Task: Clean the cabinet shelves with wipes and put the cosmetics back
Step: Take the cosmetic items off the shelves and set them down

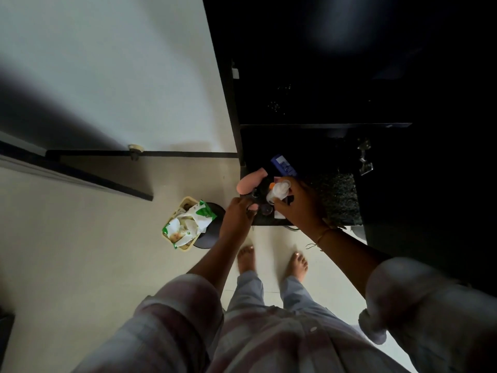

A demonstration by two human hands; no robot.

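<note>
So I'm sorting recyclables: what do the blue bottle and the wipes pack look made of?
The blue bottle looks like smooth, slightly glossy plastic, going by its even colour and printed label, though the shelf is dark. The wipes pack looks like thin, soft plastic film: it is crumpled and creased, with printed green and white.

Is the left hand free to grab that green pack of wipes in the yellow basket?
Probably not at once: the left hand is gripping a dark item at the shelf edge. The wipes pack sits uncovered in the basket just beside it, so nothing blocks the path once it lets go.
</note>
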